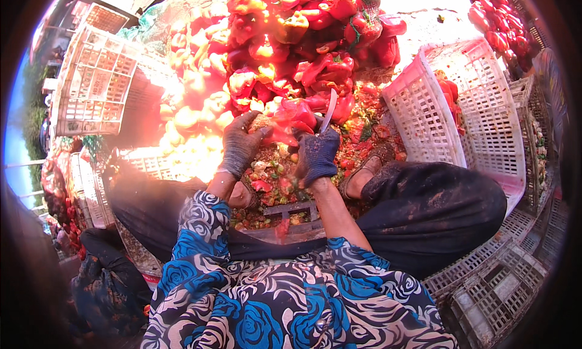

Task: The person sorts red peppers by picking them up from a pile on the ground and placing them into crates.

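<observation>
My left hand (242, 144), in a dirty grey knit glove, is by the near side of the pepper heap. Its thumb reaches the edge of a red bell pepper (295, 116); glare hides whether the fingers grip it. My right hand (319, 156), in a dark blue glove, is closed around a knife whose curved blade (330, 107) points up and away from me. That hand's thumb side lies against the same pepper. Beyond both hands rises a large heap of red bell peppers (268, 49). Pepper scraps and seeds (268, 176) cover the ground below my hands.
A white plastic crate (420, 108) with red peppers inside leans at the right. Another crate (95, 85) is tipped at the left. More crates (500, 281) lie at lower right. Another person's dark-clothed leg (107, 258) is at lower left. My shoes (368, 172) flank the scraps.
</observation>
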`<state>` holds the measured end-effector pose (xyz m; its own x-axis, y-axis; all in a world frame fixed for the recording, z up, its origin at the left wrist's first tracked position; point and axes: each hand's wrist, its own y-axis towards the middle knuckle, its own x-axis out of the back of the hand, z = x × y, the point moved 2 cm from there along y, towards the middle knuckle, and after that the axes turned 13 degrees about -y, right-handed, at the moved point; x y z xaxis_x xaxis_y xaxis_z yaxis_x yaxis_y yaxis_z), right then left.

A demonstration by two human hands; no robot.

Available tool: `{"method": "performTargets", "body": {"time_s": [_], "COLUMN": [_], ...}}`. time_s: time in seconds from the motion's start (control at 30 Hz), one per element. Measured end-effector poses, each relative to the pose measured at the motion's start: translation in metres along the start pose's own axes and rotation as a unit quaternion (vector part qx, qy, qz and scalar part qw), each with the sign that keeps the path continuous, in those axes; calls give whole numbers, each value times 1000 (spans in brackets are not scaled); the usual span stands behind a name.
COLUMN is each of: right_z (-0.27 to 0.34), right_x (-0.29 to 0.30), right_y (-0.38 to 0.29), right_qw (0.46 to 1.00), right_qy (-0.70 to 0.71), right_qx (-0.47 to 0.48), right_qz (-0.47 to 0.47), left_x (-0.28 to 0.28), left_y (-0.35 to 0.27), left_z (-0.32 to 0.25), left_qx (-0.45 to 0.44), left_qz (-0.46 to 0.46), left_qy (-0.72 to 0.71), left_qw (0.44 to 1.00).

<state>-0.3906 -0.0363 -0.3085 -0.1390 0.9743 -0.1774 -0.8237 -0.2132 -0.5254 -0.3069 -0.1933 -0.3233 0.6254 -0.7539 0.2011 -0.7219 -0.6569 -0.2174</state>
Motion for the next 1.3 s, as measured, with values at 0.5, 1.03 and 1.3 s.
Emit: {"method": "performTargets", "body": {"time_s": [0.5, 1.03, 1.3], "right_z": [157, 116, 106], "right_x": [140, 68, 72], "right_y": [8, 3, 13], "right_qw": [868, 926, 944], "right_qy": [421, 373, 322], "right_qx": [249, 13, -21], "right_qz": [85, -53, -64], "left_x": [158, 172, -124], "left_y": [22, 93, 147], "left_z": [-53, -48, 1], "left_qx": [-21, -61, -219], "left_qz": [-60, 37, 146], "left_qy": [206, 432, 377], "left_qw": [977, 899, 888]}}
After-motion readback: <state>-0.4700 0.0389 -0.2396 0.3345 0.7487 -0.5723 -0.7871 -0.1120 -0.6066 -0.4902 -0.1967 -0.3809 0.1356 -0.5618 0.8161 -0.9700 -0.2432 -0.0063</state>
